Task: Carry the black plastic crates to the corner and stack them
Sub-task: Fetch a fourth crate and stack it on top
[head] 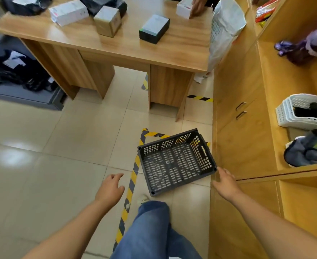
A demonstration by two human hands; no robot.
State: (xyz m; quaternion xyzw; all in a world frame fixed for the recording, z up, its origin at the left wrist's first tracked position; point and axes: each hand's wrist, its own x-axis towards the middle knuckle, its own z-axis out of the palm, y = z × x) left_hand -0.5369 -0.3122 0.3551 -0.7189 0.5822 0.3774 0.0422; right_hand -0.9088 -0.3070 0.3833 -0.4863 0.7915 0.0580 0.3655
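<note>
One black perforated plastic crate (174, 163) sits empty on the tiled floor inside a corner marked by yellow-and-black tape (130, 186), close to the wooden cabinet. My left hand (110, 188) hovers to the crate's left with loosely curled fingers and holds nothing. My right hand (226, 182) reaches beside the crate's near right corner, fingers relaxed and empty, fingertips close to the rim; whether they touch it I cannot tell. My jeans leg and shoe (143, 200) stand just in front of the crate.
A wooden desk (127, 47) with several boxes stands ahead; another person's hand (198, 5) rests on a white box there. A wooden shelf unit (247, 128) lines the right side, holding a white basket (301, 111) and clothes. Dark bags lie at left.
</note>
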